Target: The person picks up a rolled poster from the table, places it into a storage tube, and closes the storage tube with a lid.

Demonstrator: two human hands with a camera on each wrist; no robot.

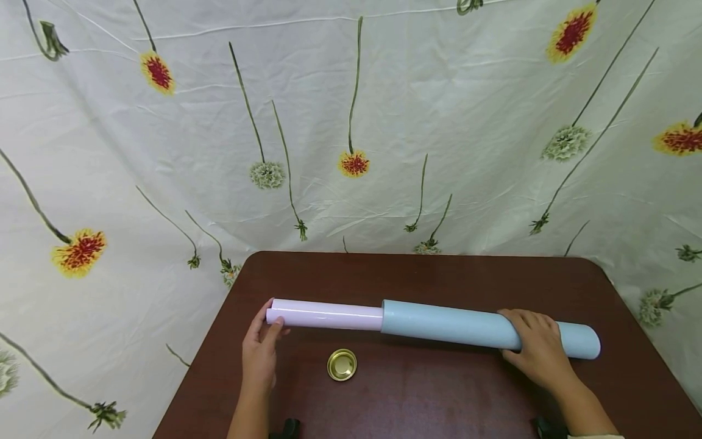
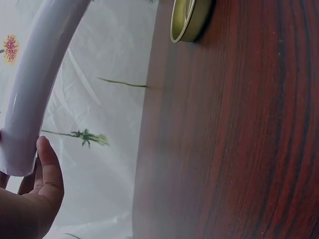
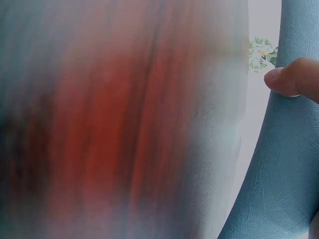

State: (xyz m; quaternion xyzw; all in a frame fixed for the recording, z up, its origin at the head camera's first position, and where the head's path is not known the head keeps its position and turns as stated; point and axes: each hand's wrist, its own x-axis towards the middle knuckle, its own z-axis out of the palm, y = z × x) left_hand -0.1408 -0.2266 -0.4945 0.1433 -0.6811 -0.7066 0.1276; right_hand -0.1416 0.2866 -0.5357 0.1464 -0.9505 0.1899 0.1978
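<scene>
Lilac tube pokes outta a blue tube, lower centre, left hand pinching its left end, right hand gripping the blue one

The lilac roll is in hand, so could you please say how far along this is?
Apparently done: one end of the lilac roll is inside the light-blue tube. In hand: the left hand holds the roll's exposed end; the right hand grips the tube. Possibly left, if inserting: the long exposed stretch.
</scene>
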